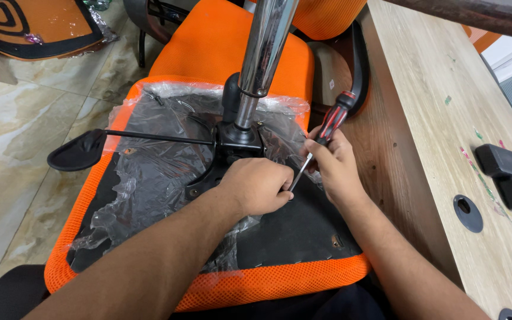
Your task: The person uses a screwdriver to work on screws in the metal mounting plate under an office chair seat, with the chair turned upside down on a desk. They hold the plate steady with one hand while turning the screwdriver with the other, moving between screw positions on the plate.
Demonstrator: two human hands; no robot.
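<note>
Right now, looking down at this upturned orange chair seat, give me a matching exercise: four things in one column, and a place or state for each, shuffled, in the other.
Things:
1. screwdriver
2. chrome gas-lift column
3. black lever paddle
4. black blocks

Places or states:
A. lying on the wooden table
B. standing up from the black mechanism plate
C. held in the right hand, tip down beside the left hand
D. sticking out past the seat's left edge, over the floor tiles

Pairs: 1-C, 2-B, 3-D, 4-A
</note>
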